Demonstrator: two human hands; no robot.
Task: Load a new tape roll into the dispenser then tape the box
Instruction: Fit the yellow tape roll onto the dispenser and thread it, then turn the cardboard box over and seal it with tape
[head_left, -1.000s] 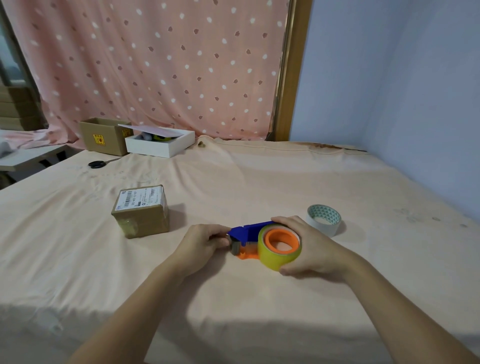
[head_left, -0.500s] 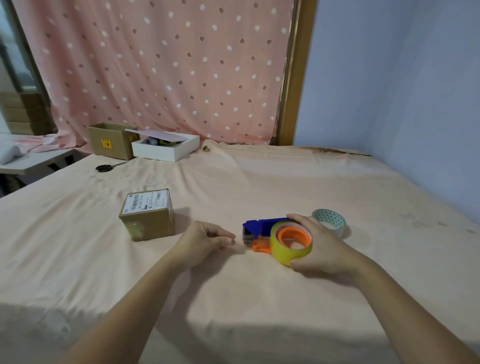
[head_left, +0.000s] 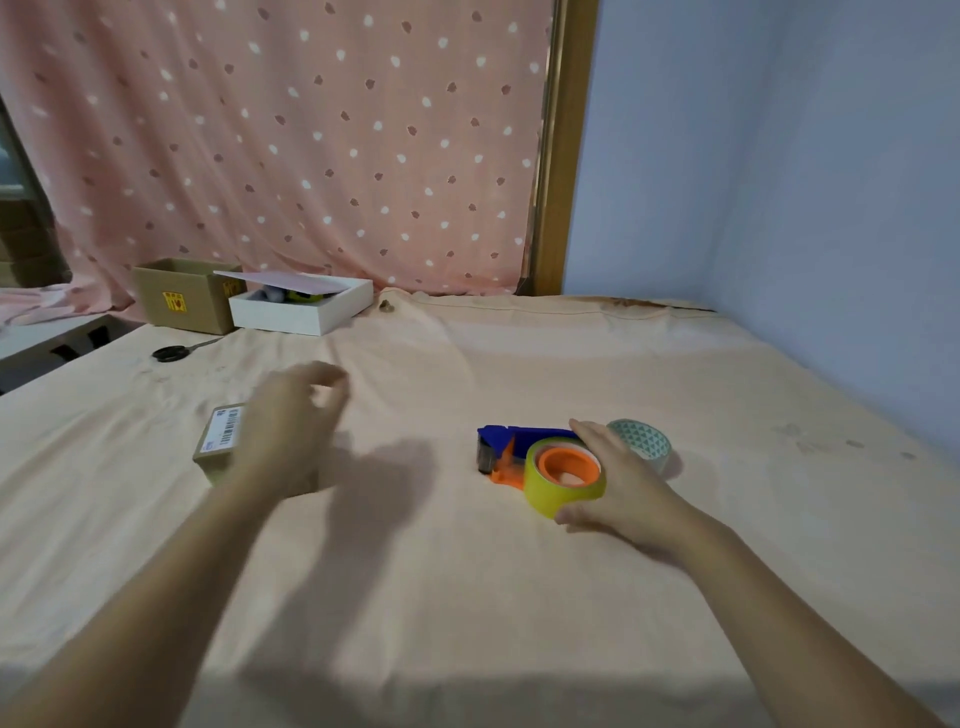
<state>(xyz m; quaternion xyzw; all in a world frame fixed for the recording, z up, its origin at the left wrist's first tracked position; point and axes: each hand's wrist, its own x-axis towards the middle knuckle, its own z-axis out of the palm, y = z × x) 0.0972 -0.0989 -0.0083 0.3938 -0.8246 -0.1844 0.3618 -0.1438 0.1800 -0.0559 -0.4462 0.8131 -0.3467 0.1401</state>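
A blue and orange tape dispenser (head_left: 511, 449) lies on the cloth-covered table with a yellow tape roll (head_left: 563, 480) on its orange hub. My right hand (head_left: 618, 483) cups the yellow roll from the right side. The small brown box (head_left: 221, 441) with a barcode label sits left of centre. My left hand (head_left: 291, 421) is raised and blurred in front of the box, fingers apart, holding nothing, and it hides the box's right half. A second tape roll (head_left: 641, 441), white with a green pattern, lies just behind my right hand.
At the back left stand an open cardboard box (head_left: 179, 296) and a white box (head_left: 301, 306) with a loose lid. Black scissors (head_left: 174, 352) lie near them. A pink dotted curtain hangs behind; a blue wall borders the right.
My left hand has let go of the dispenser's front end and moved left and up toward the brown box. My right hand stays on the yellow roll.
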